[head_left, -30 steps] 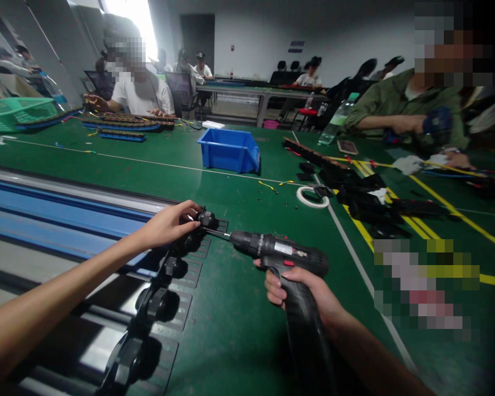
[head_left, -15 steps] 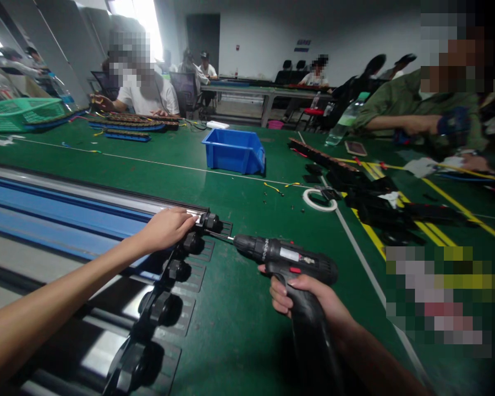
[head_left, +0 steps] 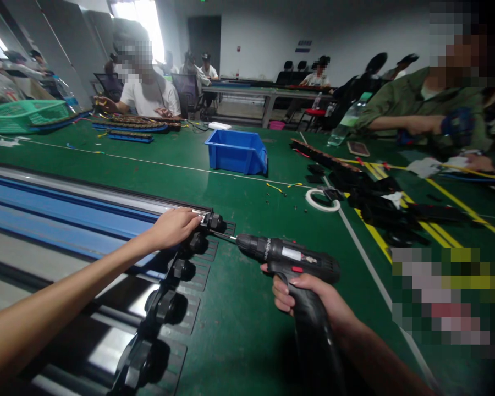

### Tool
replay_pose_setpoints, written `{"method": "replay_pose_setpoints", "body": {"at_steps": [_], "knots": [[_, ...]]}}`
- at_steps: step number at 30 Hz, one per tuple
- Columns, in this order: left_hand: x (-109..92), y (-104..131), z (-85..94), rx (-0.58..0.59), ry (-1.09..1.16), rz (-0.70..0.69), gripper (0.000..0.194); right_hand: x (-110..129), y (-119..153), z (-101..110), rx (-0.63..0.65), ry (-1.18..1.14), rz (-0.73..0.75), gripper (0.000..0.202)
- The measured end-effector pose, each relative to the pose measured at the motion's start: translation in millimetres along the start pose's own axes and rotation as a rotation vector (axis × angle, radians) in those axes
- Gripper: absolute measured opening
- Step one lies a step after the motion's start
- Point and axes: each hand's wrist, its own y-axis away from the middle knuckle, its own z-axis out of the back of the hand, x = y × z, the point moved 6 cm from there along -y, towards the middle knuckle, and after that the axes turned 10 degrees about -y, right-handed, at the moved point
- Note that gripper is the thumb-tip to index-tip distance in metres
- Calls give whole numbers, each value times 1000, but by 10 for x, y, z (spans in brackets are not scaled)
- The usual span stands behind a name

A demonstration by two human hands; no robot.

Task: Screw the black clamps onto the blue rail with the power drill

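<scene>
My right hand is wrapped round the grip of a black cordless drill. Its long thin bit points left, reaching the end of the farthest of several long metal bars. The bit's tip is hard to make out behind the fittings. Over that same bar's end lies my left hand, its fingers closed down on the bar beside a black cable gland. More black glands with slotted black end tabs line the ends of the nearer bars, some of them blue.
Beyond the bars stands a blue bin. Right of it lie a white tape roll, small screws, yellow wires and dark parts. A green basket sits far left. Co-workers sit across the green table.
The whole view has shifted slightly, with things appearing a little farther right. Both hands and the drill keep their places at the bar's end.
</scene>
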Motion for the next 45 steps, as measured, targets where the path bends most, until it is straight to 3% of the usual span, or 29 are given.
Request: {"method": "replay_pose_setpoints", "body": {"at_steps": [15,22,26,30,36,39,45], "knots": [[-27,12,25,-31,10,-11,51,-39,83,71,-119,-10,-48,44],[-26,50,76,-60,157,15,46,-56,99,96,-85,-32,-37,46],[1,84,188,-184,270,73,32,-34,134,115,-64,-62,-16,45],[-38,118,282,-287,293,27,24,-3,161,100,-48,-111,8,47],[-109,110,210,-142,386,-75,29,100,161,175,-120,-179,130,48],[-105,109,207,-154,414,-82,31,138,151,210,-154,-217,162,48],[-84,106,116,-129,336,-68,36,127,133,174,-106,-205,126,49]]}}
